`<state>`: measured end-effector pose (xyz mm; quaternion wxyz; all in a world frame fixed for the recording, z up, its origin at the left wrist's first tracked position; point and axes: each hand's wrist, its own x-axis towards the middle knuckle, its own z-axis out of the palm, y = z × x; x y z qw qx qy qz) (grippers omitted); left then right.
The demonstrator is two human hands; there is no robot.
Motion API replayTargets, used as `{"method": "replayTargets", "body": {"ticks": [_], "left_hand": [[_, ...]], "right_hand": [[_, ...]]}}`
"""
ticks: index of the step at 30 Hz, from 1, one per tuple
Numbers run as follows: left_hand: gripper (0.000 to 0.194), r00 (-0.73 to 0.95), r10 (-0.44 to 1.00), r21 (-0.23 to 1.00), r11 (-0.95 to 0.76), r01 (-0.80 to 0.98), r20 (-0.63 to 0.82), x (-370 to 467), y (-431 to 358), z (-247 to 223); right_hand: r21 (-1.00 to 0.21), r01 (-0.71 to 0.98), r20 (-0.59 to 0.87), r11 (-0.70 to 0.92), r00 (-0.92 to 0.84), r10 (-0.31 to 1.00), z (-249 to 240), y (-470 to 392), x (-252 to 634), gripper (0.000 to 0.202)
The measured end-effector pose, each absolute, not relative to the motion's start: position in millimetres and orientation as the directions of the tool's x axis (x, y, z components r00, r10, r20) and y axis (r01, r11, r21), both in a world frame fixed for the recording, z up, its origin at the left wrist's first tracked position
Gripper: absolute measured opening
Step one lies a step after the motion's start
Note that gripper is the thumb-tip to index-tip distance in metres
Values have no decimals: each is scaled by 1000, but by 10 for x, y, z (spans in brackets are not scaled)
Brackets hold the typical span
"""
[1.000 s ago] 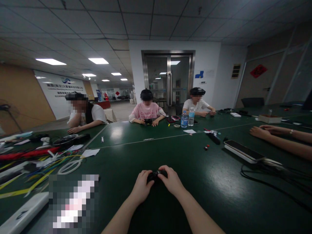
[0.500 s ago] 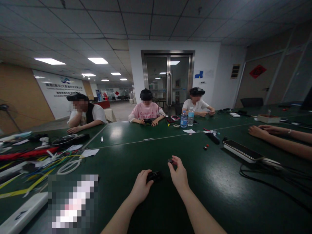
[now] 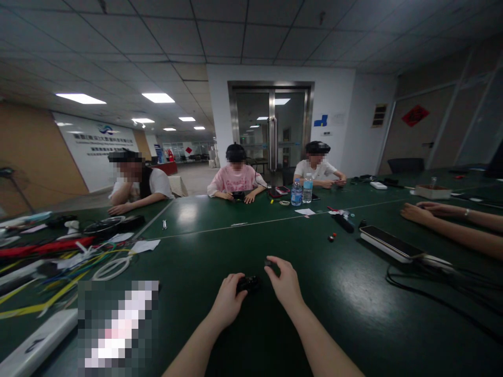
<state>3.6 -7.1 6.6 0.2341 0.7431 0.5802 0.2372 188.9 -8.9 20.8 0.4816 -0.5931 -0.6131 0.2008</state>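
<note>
My left hand [image 3: 227,299] is closed on a small black device [image 3: 249,284] resting on the green table [image 3: 184,335]. The device's right part shows beyond my thumb; its exact kind cannot be made out. To the right, and apart from it, my right hand [image 3: 286,281] is raised a little above the table. Its thumb and fingers pinch a small dark piece [image 3: 269,264], too small to name exactly.
A tangle of cables [image 3: 112,268] and papers lies on the left. To the right are a phone on a white box [image 3: 389,244], black cords [image 3: 428,298] and a small red-and-black item [image 3: 332,237]. Two water bottles [image 3: 302,191] stand farther back. Several other people sit around the table.
My right hand has moved slightly left and down with the small dark piece, closer to the black device. My left hand and the device have stayed in place.
</note>
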Motion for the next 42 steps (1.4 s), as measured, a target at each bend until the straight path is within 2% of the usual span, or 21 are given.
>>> {"method": "replayTargets", "body": {"ticks": [3, 5, 11, 16, 26, 34, 42], "left_hand": [[42, 217, 973, 631, -216, 745, 78, 31, -67, 54], [41, 221, 971, 635, -226, 738, 89, 20, -58, 30], [41, 228, 966, 638, -254, 727, 124, 8, -28, -32], [41, 233, 963, 632, -266, 728, 137, 5, -12, -62], [41, 235, 962, 626, -270, 731, 140, 14, -13, -41], [39, 240, 960, 621, -275, 734, 142, 10, -10, -51], [41, 232, 964, 616, -261, 744, 129, 13, -6, -52]], "right_hand": [[-814, 569, 173, 115, 49, 984, 184, -97, 1824, 27], [-796, 591, 136, 128, -32, 990, 195, -116, 1781, 27], [-725, 656, 123, 207, -172, 977, 242, -150, 1714, 26], [-670, 726, 59, 154, -154, 986, 228, -144, 1699, 25], [-546, 794, 137, 266, -229, 964, 279, -185, 1660, 27], [-638, 739, 102, 217, -197, 975, 255, -170, 1704, 34], [-669, 720, 79, 185, -178, 981, 203, -136, 1707, 28]]}}
